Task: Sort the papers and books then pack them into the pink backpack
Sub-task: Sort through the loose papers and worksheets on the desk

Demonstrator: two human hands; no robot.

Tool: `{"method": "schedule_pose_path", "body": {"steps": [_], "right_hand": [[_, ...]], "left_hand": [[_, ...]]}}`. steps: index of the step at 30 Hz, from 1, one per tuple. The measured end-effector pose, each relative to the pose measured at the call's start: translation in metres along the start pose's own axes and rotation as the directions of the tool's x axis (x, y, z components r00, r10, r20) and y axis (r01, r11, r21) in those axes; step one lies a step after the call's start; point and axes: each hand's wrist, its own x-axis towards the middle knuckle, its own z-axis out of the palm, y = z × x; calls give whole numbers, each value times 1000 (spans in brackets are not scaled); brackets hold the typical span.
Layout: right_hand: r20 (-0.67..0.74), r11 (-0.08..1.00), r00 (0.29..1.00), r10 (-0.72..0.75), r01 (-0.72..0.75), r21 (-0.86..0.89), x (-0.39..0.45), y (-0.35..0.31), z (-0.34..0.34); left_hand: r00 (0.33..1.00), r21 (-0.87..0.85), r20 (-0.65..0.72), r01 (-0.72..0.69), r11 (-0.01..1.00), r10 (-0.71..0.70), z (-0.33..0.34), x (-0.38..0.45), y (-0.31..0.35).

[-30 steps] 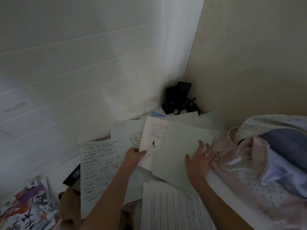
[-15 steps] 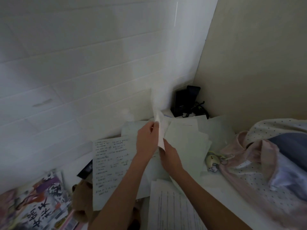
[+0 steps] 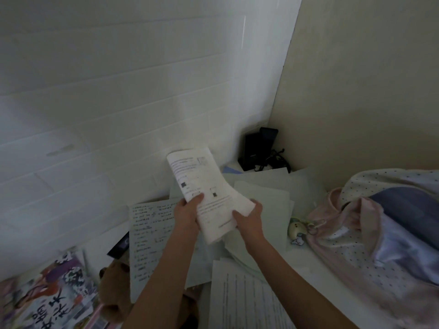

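I hold a printed sheet [image 3: 209,195] up over the pile, one hand on each side of its lower half. My left hand [image 3: 186,216] grips its left edge, thumb on the printed face and the other fingers curled behind. My right hand [image 3: 249,218] grips the right edge the same way, thumb on the front. The sheet bends backward near its top edge, and it carries text and a few small dark squares.

Under it, loose papers [image 3: 263,193] lie spread and overlapping on the white worktop [image 3: 308,262]. A handwritten page [image 3: 148,236] lies to the left of my left forearm, and a page of typed lines [image 3: 247,298] lies close to me, partly under my right forearm.

The pink backpack [image 3: 351,236] lies at the right, open and slumped, with dotted fabric and a blue lining showing. A small pale charm [image 3: 295,230] lies just beside its near edge, next to the papers.

At the lower left lies a colourful book [image 3: 47,295] with large characters on its cover, and a brown plush toy [image 3: 114,295] lies between it and the handwritten page. In the far corner, where the tiled wall [image 3: 118,91] meets the plain one, a black device [image 3: 259,148] stands with tangled cables beside it.
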Motion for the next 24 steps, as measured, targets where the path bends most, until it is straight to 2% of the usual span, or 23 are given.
{"method": "schedule_pose_path", "body": {"steps": [1,2,3,4,5,6,7,9,10,13,14,16,19,21,24], "right_hand": [[-101,976,987,-124,103,-191,1,2,-3],[-116,909,957,-266,209,-361,1,1,-5],[-26,840,930,-365,318,-440,0,-1,-6],[128,827,922,-364,384,-411,-1,-6,-3],[287,890,920,-267,350,-292,-6,-12,3],[408,958,902,-144,230,-170,-12,-17,11],[438,991,897,-64,109,-78,-14,-19,18],[318,998,947,36,-50,36,-11,-21,25],[221,992,973,69,-90,90,-6,-21,23],[-14,985,994,109,-106,137,10,-17,-1],[-88,991,991,105,-96,91,17,-13,-13],[-207,993,973,105,-114,-33,31,-2,-43],[-274,929,949,156,-235,-286,48,22,-88],[-309,887,934,177,-287,-360,53,37,-107],[-405,849,905,131,-313,-425,52,53,-110]], "left_hand": [[999,37,-34,-36,999,38,-1,2,2],[993,108,-70,-84,991,92,-1,3,3],[984,184,-91,-137,973,155,1,1,4],[972,255,-87,-190,948,219,5,-2,4],[958,332,-54,-248,910,280,10,-6,3],[940,415,13,-316,853,341,16,-10,1],[915,495,105,-387,778,389,22,-14,-3],[874,579,268,-482,657,404,33,-24,-9],[872,565,333,-489,665,358,37,-27,-13],[886,448,447,-343,826,125,40,-33,-22],[898,438,430,-299,848,95,39,-30,-25],[941,448,313,-269,853,132,33,-20,-29],[962,645,170,-271,714,211,21,-2,-37],[974,744,182,-224,629,132,16,10,-47],[967,818,246,-171,549,-64,16,20,-67]]}}
